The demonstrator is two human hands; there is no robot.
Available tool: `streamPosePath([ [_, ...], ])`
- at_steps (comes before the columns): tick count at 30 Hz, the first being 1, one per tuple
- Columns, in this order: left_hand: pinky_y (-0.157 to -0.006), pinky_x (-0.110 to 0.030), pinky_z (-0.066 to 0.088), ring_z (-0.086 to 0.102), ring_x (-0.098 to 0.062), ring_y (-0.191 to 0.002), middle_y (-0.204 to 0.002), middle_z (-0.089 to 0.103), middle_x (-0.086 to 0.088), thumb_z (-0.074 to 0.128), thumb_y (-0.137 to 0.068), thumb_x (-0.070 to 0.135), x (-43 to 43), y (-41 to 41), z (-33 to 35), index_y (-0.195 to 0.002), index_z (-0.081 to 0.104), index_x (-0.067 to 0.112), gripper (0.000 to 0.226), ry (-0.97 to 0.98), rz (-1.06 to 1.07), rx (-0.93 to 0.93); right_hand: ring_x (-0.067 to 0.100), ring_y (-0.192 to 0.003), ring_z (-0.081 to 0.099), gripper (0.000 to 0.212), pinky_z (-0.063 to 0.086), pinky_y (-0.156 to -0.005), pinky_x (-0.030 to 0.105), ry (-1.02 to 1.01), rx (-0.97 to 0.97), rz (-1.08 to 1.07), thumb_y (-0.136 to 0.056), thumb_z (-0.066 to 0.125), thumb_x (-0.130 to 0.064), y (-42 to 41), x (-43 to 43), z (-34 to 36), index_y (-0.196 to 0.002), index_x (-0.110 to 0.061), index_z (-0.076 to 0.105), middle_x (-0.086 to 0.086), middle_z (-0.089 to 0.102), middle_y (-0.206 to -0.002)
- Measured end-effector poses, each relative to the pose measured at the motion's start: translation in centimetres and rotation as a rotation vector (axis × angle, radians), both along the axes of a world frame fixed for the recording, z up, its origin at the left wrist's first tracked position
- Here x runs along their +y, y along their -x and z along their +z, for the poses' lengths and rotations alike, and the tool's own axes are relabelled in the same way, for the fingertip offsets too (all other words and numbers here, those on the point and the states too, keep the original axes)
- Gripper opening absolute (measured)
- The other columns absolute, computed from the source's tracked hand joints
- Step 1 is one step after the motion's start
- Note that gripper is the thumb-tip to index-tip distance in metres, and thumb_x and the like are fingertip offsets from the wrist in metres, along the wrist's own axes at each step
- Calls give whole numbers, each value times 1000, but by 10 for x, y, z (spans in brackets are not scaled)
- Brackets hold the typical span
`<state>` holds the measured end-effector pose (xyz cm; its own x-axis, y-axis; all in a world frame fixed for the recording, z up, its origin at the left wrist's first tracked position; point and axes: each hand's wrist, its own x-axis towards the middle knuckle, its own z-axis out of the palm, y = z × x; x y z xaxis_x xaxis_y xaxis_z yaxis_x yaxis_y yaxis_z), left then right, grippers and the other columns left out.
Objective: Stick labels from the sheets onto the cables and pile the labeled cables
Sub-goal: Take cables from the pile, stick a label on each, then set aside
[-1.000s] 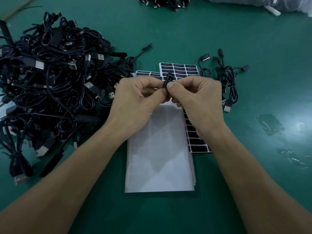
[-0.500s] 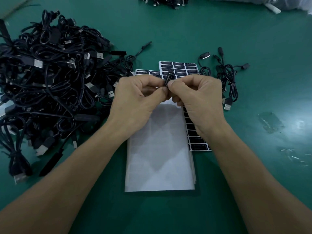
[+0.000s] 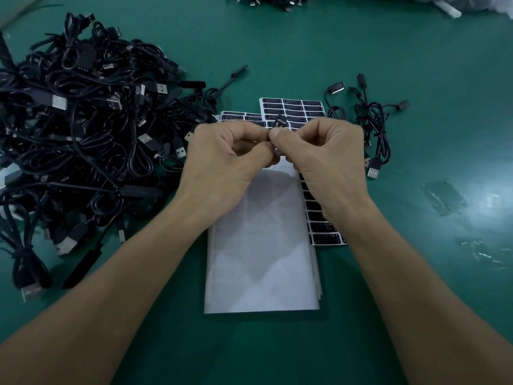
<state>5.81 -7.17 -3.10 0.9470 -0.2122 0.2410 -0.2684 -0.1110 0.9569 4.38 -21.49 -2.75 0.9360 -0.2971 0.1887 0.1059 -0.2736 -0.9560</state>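
Left hand (image 3: 227, 159) and right hand (image 3: 324, 159) meet fingertip to fingertip, both pinching a small black cable end (image 3: 279, 122) just above the label sheets (image 3: 294, 107), barely shifted from a second ago, so the label is probably still being pressed on.

Left hand (image 3: 222, 162), right hand (image 3: 322, 162): 2. Held cable (image 3: 278, 121): 1. Label sheets (image 3: 294, 107) (image 3: 238, 117): 2. White sheet stack (image 3: 263, 259): 1. Cable heaps (image 3: 83, 129) (image 3: 372, 120) (image 3: 266, 0): 3.
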Motion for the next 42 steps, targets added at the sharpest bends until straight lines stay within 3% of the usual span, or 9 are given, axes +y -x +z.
streamPosePath([
  [8,-75,-28,61,75,-13,-74,-75,77,6,69,-85,17,0,-1,-1,-82,75,29,14,-18,16,-15,9,-68,69,19,55,-69,23,-162,-33,124,-79,83,-13,-1,-2,-2,-92,-6,71,-2,73,-73],
  [12,-72,-23,58,74,-12,-74,-74,76,6,67,-85,17,1,-1,-1,-81,74,29,14,-23,17,-10,26,-71,69,11,60,-76,39,-127,-60,155,-84,79,-12,-4,-4,-2,-85,-3,73,11,75,-78],
  [15,-68,-21,55,71,-9,-68,-70,74,7,66,-84,19,0,-1,-1,-80,72,27,11,-33,29,-22,19,-71,65,11,59,-78,44,-53,-63,160,-89,73,-16,-5,-5,-3,-80,-12,74,8,74,-77],
  [22,-62,-14,50,68,-2,-63,-68,72,15,68,-94,14,1,-1,-1,-82,70,21,14,-39,13,-68,-3,-58,56,27,44,-58,10,-68,-72,210,-99,60,-13,-2,-3,-1,-74,-13,71,-11,66,-62],
  [26,-63,-17,52,68,-4,-64,-69,73,12,70,-93,12,2,-1,1,-82,71,21,13,-54,8,-86,4,-58,51,34,42,-54,12,-109,-64,174,-101,55,-14,0,-1,0,-71,0,64,2,58,-63],
  [30,-68,-42,60,71,-22,-69,-75,75,5,73,-91,15,2,-1,2,-82,73,25,13,-119,-2,-140,30,-65,60,22,57,-66,41,-68,-80,154,-93,69,-23,1,-1,1,-74,-13,69,5,69,-69],
  [34,-72,-38,58,70,-9,-72,-76,74,14,71,-88,26,6,0,0,-84,75,31,8,-280,82,-216,15,-58,47,37,42,-56,30,-45,-99,83,-98,62,-24,-2,-4,-1,-69,-1,62,6,57,-61],
  [38,-67,-34,48,63,-22,-74,-78,72,7,64,-92,38,15,-2,0,-92,78,23,20,-663,212,-524,12,-57,51,42,40,-52,23,-220,-104,-5,-103,52,-27,-2,-6,2,-70,-6,66,0,63,-62],
  [42,-67,-35,48,57,-19,-71,-79,67,-1,64,-96,36,24,-9,6,-94,78,16,25,-549,343,-539,2,-68,59,19,48,-61,18,-166,-55,121,-95,65,-33,2,-1,5,-95,-17,75,-4,71,-75],
])
